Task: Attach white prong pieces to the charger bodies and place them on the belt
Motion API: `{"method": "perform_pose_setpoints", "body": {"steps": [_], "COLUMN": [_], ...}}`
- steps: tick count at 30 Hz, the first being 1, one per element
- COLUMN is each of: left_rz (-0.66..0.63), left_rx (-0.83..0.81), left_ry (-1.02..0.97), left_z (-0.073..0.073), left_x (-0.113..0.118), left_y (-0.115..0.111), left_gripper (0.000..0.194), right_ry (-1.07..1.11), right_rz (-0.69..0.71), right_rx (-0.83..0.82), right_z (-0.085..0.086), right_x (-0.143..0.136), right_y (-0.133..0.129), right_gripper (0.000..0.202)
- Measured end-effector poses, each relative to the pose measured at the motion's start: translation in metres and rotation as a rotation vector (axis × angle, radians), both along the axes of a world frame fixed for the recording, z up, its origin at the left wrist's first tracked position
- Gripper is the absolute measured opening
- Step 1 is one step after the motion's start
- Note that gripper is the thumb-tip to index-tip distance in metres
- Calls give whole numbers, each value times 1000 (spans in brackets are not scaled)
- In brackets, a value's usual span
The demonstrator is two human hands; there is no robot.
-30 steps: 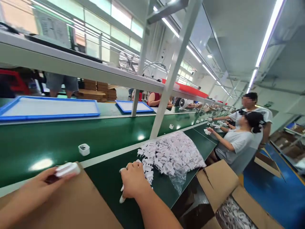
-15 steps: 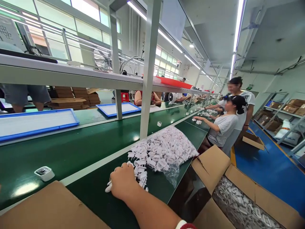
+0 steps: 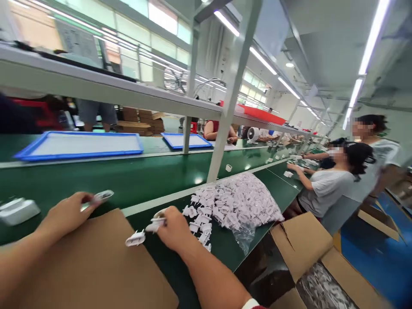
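Note:
My left hand (image 3: 69, 211) is over the green belt at the left, its fingers closed on a small white oval housing (image 3: 103, 196). My right hand (image 3: 172, 227) pinches white plug parts (image 3: 156, 223) beside the cardboard flap. Another white plug piece (image 3: 135, 238), with thin pins, shows just left of those parts, at the flap's edge. Right of my right hand, loose white plug parts (image 3: 203, 223) spill from a clear plastic bag (image 3: 246, 201) full of the same pieces. A larger white housing (image 3: 19, 210) sits on the belt at the far left.
A cardboard flap (image 3: 93, 262) covers the near left. An open carton (image 3: 325, 285) of parts stands at the lower right. A metal post (image 3: 230, 98) rises behind the bag. Blue-rimmed trays (image 3: 86, 158) lie across the belt. Two people (image 3: 331, 180) work at the right.
My left hand has come into view with a white housing. My right hand has lifted white parts away from the pile's edge. The view has swung left.

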State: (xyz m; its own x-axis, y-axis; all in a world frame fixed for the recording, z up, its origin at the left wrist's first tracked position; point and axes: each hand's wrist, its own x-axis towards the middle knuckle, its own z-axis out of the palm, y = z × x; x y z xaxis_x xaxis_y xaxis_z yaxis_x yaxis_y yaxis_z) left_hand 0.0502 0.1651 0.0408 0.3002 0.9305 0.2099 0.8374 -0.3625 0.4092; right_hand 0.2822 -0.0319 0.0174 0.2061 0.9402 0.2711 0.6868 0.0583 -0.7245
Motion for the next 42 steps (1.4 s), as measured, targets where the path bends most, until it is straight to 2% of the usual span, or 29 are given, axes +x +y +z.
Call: {"method": "perform_pose_setpoints", "body": {"steps": [3,5,9,11,14,17,19,21,25,29,31,33,35,38,40,42], "left_rz": [-23,7,88,119,221,330,332,268,39,-346,-478,-560,-613,-606,-540,-479], "left_rx": [2,3,-53,-75,-119,-155,-145,-107,-9,159,157,86,32,4,-55,-126], "left_ry": [-35,-62,-80,-94,-130,-183,-231,-285,-357,-348,-334,-330,-345,-398,-447,-508], "left_z": [1,-6,-31,-38,-37,-31,-27,-25,-24,-29,-32,-37,-44,-59,-66,-70], "left_x": [0,3,17,29,46,55,56,53,32,-3,-16,-19,-15,-5,-2,-3], "left_y": [-21,-26,-15,-7,6,16,16,9,-30,-95,-130,-160,-179,-190,-190,-188], "left_gripper": [39,47,69,74,78,72,65,62,52,43,44,43,38,37,50,67], "right_ry": [376,528,476,453,608,768,836,881,927,987,975,925,868,784,674,482], "right_rz": [-25,15,17,5,36,63,76,99,179,170,163,200,252,271,224,176], "right_rx": [43,24,-1,-1,3,23,23,5,-34,-64,-104,-154,-199,-242,-220,-124], "right_z": [-4,-6,-7,-7,-5,2,8,13,18,20,22,23,23,20,16,14], "right_x": [-1,-2,-3,-3,-6,-10,-12,-13,-16,-19,-20,-22,-24,-27,-29,-31], "right_y": [5,8,4,1,2,4,4,2,-3,-9,-12,-15,-18,-19,-19,-19], "right_gripper": [32,36,37,35,44,55,54,48,33,40,32,24,28,42,38,27]}}
